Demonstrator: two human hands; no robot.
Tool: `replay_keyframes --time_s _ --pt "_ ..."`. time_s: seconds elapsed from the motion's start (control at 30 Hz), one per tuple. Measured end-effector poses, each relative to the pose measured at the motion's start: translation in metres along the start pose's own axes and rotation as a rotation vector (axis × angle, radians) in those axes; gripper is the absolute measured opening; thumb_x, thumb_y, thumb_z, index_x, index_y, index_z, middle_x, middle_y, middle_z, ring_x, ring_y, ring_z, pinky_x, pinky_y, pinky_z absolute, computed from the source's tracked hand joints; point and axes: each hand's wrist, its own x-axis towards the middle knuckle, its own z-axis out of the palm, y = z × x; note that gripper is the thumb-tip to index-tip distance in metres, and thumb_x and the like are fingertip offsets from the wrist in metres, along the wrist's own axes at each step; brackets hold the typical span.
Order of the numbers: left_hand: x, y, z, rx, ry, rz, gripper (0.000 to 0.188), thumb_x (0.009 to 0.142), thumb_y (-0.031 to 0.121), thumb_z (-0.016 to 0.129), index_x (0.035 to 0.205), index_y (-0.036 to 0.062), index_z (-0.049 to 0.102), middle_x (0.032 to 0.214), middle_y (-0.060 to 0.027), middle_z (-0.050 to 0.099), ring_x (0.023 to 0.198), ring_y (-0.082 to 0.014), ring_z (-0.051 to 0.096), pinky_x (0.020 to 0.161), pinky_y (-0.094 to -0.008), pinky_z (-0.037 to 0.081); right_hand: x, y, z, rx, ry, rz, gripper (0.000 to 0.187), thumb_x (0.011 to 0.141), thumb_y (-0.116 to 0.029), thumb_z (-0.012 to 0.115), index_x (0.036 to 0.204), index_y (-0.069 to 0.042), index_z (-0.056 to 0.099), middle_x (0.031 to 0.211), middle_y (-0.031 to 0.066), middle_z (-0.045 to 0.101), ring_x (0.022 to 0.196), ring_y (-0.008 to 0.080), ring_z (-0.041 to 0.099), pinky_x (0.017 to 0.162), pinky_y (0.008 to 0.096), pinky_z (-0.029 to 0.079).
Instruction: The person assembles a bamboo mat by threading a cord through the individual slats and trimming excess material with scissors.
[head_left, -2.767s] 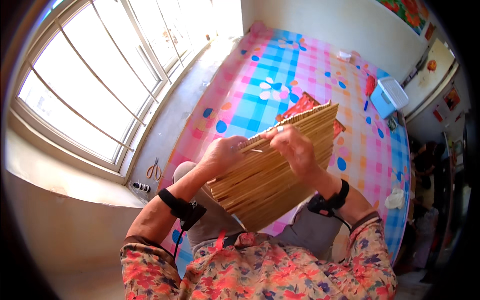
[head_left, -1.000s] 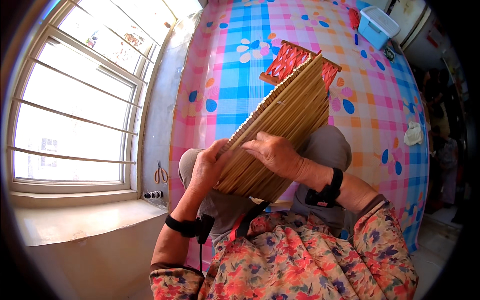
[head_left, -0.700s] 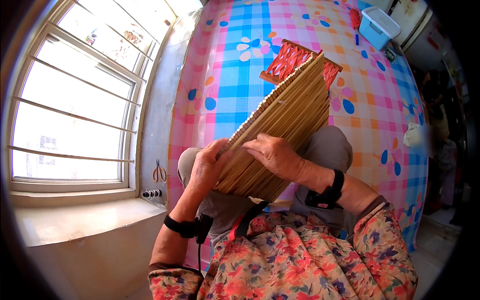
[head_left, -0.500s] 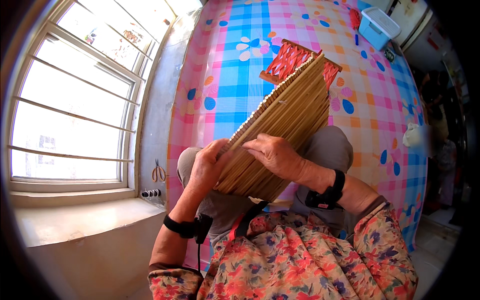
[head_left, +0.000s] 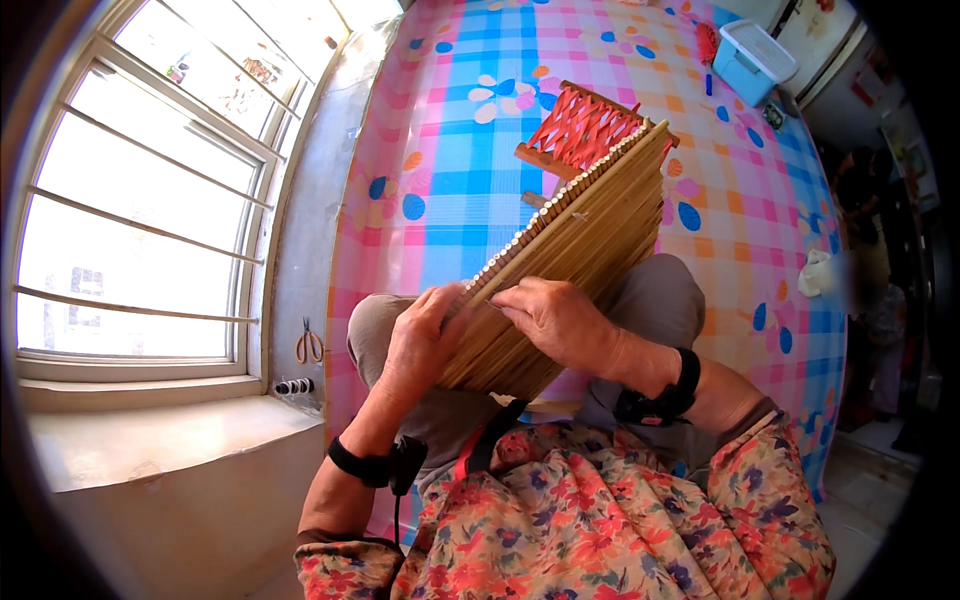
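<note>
A panel of thin tan bamboo-like sticks, laid side by side with pale cut ends along its left edge, leans at a slant over my lap. My left hand is closed on its lower left edge, the thumb on the stick face and the fingers partly hidden behind. Close to it, my right hand rests on the face with its fingertips pinched near the outermost stick. Whatever those fingertips hold is too small to make out. Beyond the panel's upper end, partly covered by it, lies a wooden frame laced with red strips.
A checked, flowered sheet spreads under me. Scissors and a small dark-and-white spool-like item lie on the ledge at left, below a barred window. A blue lidded box stands at far right, with a white cloth nearer.
The panel has tilted a little, its upper end shifting right and down, so more of the red-laced frame shows. Both hands keep nearly the same places on it.
</note>
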Motion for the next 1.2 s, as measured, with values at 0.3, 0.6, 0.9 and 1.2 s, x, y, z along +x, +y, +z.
replay_keyframes --time_s 0.3,0.6,0.9,1.2 --pt "-0.031 0.038 0.019 0.080 0.025 0.147 0.024 0.086 0.010 0.061 0.109 0.0047 0.055 0.097 -0.0148 0.061 0.080 -0.0350 0.063 0.066 -0.0411 0.052 -0.053 -0.043 -0.011 0.157 0.055 0.243 0.017 0.091 -0.007 0.058 0.103 0.004 0.063 0.092 0.0188 0.066 0.084 0.0276 0.066 0.074 0.0337 0.051" --pt "-0.056 0.058 0.032 -0.007 -0.036 0.193 0.027 0.083 0.003 0.064 0.108 0.0023 0.057 0.100 -0.0146 0.061 0.081 -0.0334 0.064 0.066 -0.0392 0.052 -0.092 -0.075 -0.010 0.324 0.129 0.522 0.022 0.092 -0.008 0.058 0.110 0.005 0.062 0.091 0.0155 0.069 0.082 0.0164 0.064 0.074 0.0316 0.051" --pt "-0.064 0.063 0.030 -0.144 -0.019 0.181 0.029 0.082 0.004 0.066 0.110 0.0037 0.058 0.104 -0.0150 0.062 0.082 -0.0346 0.064 0.066 -0.0390 0.053 -0.111 -0.096 -0.017 0.465 0.110 0.877 0.024 0.096 -0.017 0.057 0.110 0.002 0.063 0.075 -0.0003 0.060 0.065 0.0045 0.052 0.058 0.0219 0.044" --pt "-0.061 0.066 0.031 -0.164 -0.022 0.188 0.033 0.080 0.001 0.065 0.112 0.0037 0.059 0.106 -0.0143 0.061 0.084 -0.0347 0.064 0.068 -0.0383 0.054 -0.123 -0.103 -0.021 0.420 0.062 0.860 0.022 0.097 -0.017 0.054 0.107 0.001 0.064 0.064 -0.0033 0.050 0.059 0.0051 0.045 0.053 0.0237 0.040"
